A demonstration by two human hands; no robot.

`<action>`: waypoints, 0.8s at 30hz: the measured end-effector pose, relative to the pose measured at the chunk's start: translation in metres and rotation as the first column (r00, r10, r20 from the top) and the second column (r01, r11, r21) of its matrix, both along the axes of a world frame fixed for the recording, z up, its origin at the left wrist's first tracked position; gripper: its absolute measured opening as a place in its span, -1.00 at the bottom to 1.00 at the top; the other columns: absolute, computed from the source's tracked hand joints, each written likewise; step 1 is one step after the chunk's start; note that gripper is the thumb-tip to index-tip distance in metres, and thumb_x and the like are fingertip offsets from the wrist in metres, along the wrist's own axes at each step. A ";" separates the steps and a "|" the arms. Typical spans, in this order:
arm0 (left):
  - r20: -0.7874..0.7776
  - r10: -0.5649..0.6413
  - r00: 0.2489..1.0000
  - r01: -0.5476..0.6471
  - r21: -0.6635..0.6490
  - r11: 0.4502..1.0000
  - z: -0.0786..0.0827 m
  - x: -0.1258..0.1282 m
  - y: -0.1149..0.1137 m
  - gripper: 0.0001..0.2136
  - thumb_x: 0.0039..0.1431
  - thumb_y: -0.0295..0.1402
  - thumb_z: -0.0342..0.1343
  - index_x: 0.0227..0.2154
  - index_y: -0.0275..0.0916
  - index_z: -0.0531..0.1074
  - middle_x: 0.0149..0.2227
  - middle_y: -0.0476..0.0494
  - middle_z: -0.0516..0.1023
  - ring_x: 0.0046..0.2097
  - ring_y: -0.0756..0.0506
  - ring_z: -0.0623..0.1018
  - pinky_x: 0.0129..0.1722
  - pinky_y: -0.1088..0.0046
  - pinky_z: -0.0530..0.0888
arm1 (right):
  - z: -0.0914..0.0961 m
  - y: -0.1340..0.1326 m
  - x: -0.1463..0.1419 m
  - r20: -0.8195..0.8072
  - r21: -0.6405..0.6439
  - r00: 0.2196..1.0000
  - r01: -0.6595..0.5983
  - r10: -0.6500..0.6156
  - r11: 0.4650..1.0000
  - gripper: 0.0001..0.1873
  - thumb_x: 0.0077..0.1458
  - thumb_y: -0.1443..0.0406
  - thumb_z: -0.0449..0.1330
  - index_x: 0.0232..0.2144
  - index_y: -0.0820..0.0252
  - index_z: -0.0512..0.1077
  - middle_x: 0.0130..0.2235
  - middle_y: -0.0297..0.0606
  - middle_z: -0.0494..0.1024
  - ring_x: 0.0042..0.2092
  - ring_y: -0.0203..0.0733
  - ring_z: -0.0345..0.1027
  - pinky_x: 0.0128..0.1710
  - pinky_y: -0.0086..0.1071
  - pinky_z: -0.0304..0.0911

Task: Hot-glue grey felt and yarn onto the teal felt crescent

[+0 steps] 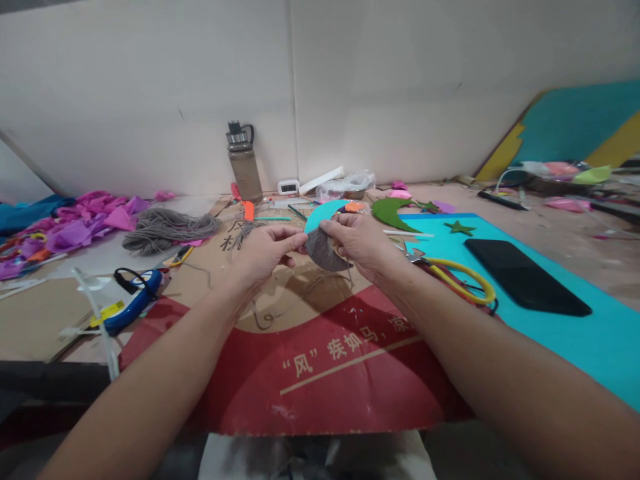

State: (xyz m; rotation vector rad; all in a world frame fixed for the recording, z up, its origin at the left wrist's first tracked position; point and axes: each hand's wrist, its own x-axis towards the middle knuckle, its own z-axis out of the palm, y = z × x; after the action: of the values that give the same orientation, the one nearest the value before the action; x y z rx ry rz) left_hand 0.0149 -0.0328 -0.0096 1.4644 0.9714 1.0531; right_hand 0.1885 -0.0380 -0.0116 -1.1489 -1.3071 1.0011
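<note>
Over the middle of the cardboard, a crescent (324, 252) is held up between my hands. Its upper part is bright blue, while grey yarn covers the lower part in close turns. My left hand (273, 250) pinches at its left edge, thumb against forefinger. My right hand (357, 243) grips it from the right, with the thumb on the front near where blue meets grey. Loose grey yarn (265, 320) trails in curls on the cardboard below. The fingertips behind the crescent are hidden.
Red-printed cardboard (320, 407) covers the near table. Left lie a grey yarn hank (167, 230), a blue-and-white glue gun (133, 303) and pink-purple scraps (75, 230). Right are yellow-handled scissors (465, 277), a black phone (525, 277) and a green crescent (393, 212). A bottle (245, 163) stands behind.
</note>
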 end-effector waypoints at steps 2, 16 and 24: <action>-0.008 0.005 1.000 -0.005 -0.012 1.000 0.000 0.002 -0.001 -0.78 -0.08 -0.24 0.32 -0.43 -0.30 0.54 -0.43 -0.09 0.50 -0.37 0.01 0.48 -0.59 0.63 0.35 | -0.001 0.000 -0.001 0.004 0.008 1.000 -0.009 0.009 1.000 -0.66 -0.05 0.15 0.24 -0.61 0.16 0.19 -0.67 -0.53 0.12 -0.63 -0.47 -0.09 -0.62 -0.46 -0.17; 0.127 -0.040 0.991 0.042 -0.017 0.999 0.001 0.006 -0.005 -0.85 -0.05 -0.36 0.26 -0.42 -0.33 0.51 -0.37 -0.08 0.52 -0.34 0.00 0.52 -0.21 0.36 0.57 | -0.005 0.003 -0.002 0.033 0.047 0.999 -0.035 0.033 0.998 -0.67 -0.04 0.17 0.21 -0.63 0.15 0.17 -0.68 -0.54 0.10 -0.63 -0.47 -0.10 -0.61 -0.45 -0.17; 0.096 -0.075 0.992 0.076 -0.002 0.997 -0.002 0.006 -0.003 -0.82 -0.03 -0.31 0.27 -0.38 -0.32 0.57 -0.32 -0.14 0.57 -0.33 -0.01 0.53 -0.24 0.41 0.54 | -0.007 0.004 -0.003 0.041 0.060 0.999 -0.017 0.014 0.998 -0.68 -0.04 0.15 0.21 -0.62 0.15 0.18 -0.66 -0.53 0.09 -0.63 -0.46 -0.11 -0.61 -0.45 -0.17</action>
State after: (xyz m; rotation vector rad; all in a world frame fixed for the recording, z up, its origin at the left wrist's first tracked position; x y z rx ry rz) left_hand 0.0206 -0.0361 -0.0118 1.4214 0.8438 1.0548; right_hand 0.1854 -0.0343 -0.0190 -1.1196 -1.3714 0.9474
